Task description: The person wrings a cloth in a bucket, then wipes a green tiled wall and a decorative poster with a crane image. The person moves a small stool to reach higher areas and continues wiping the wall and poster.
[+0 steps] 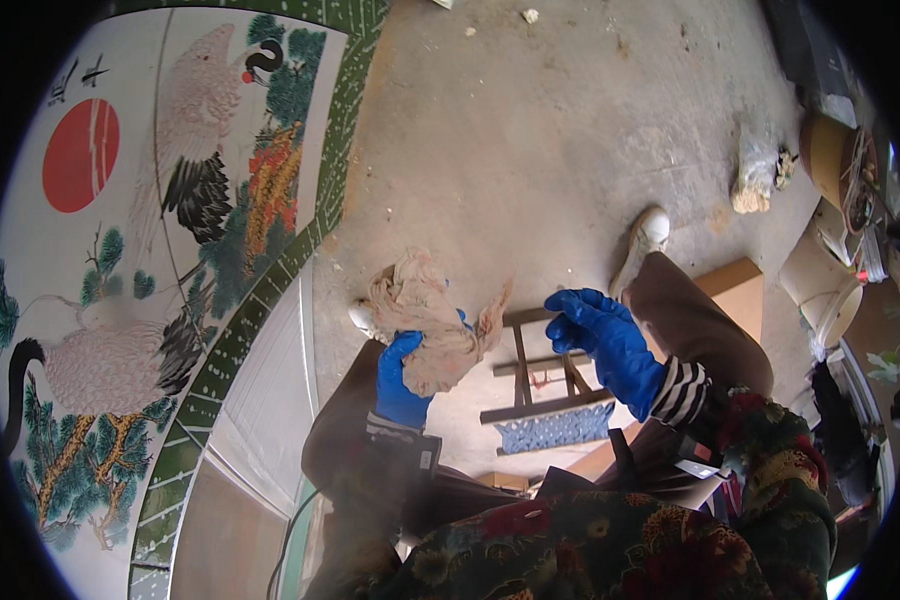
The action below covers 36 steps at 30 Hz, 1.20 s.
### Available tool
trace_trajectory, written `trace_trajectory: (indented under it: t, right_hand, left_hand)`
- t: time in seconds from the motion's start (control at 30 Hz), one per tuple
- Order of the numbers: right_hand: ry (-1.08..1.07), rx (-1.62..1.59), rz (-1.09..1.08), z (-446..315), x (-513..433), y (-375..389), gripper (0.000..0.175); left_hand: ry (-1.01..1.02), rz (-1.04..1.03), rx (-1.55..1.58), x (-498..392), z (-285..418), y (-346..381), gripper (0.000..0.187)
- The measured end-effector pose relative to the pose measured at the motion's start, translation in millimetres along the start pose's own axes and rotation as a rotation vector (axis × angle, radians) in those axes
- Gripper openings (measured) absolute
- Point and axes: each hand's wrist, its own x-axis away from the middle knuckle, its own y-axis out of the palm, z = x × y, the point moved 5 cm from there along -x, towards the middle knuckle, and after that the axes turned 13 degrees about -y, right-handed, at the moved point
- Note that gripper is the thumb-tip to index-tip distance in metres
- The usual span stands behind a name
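My left hand (404, 381), in a blue rubber glove, grips a crumpled beige cloth (439, 322) with reddish stains. The cloth hangs over the fingers and hides most of them. To the right, my right hand (596, 337) wears a matching glove. Its fingers are partly bent with a gap between them and the thumb, and nothing shows in them. Below both hands, between my legs, stands a small wooden stool (523, 367) with a blue woven seat (555, 429).
A large painted panel (120, 262) with cranes, pines and a red sun fills the left side, edged by a green border (270, 281). At right are a cardboard box (735, 289), a plastic bag (756, 169), a brown pot (829, 161) and a pale bucket (817, 281) on the concrete floor (510, 150).
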Motion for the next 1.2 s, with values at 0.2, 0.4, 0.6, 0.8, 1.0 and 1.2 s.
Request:
trace_trajectory:
  t: [0.2, 0.4, 0.6, 0.8, 1.0, 1.2]
  right_hand:
    - [-0.095, -0.009, -0.079, -16.9, -12.1, -12.5, 0.023]
    - [-0.244, -0.057, -0.337, -38.4, -2.6, 8.9, 0.025]
    - [-0.718, 0.203, -0.38, -53.4, 47.3, 57.2, 0.035]
    - [-1.208, 0.757, -0.814, -39.7, 155.7, 104.6, 0.075]
    - [-1.354, 0.826, -0.867, 0.7, 214.0, 145.4, 0.102]
    - [-1.352, 0.87, -0.785, 16.2, 223.2, 177.2, 0.085]
  left_hand:
    - [0.008, -0.087, 0.021, -0.5, 26.0, -16.0, 0.059]
    - [0.281, -0.184, -0.165, 17.4, 52.0, 35.3, 0.055]
    - [0.397, -0.325, -0.352, 56.3, 5.9, 100.9, 0.039]
    - [0.781, -0.417, -0.797, 131.7, -44.1, 96.6, 0.064]
    - [0.891, -0.401, -0.856, 188.1, -66.9, 90.0, 0.076]
    - [0.579, -0.502, -0.475, 209.4, -54.0, 89.8, 0.048]
